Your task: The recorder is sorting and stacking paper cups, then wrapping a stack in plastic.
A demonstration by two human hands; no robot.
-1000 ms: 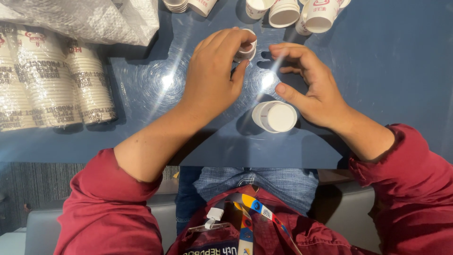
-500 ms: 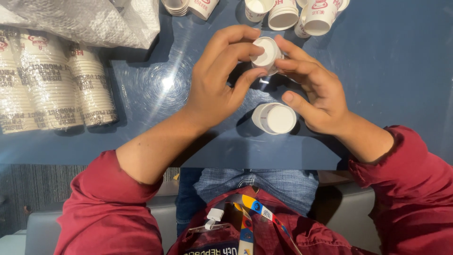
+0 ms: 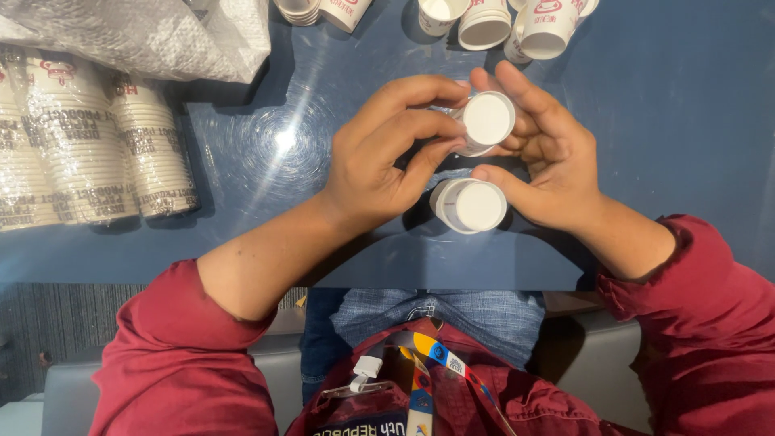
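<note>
A small white paper cup with a white lid (image 3: 488, 120) is held between both hands above the blue table (image 3: 678, 137). My left hand (image 3: 387, 157) pinches its side with fingers and thumb. My right hand (image 3: 542, 157) cradles it from the right, fingers curled behind it. A second white lidded cup (image 3: 472, 205) lies on the table just below, beside my right thumb.
Wrapped stacks of paper cups (image 3: 89, 149) lie at the left, under a clear plastic bag (image 3: 153, 32). Several loose white cups (image 3: 484, 20) stand along the far edge. The table's near edge runs just above my lap.
The cup has been lifted from under my left palm and brought toward me, its lid now facing up. My right hand closed in around it. The lower cup stayed put.
</note>
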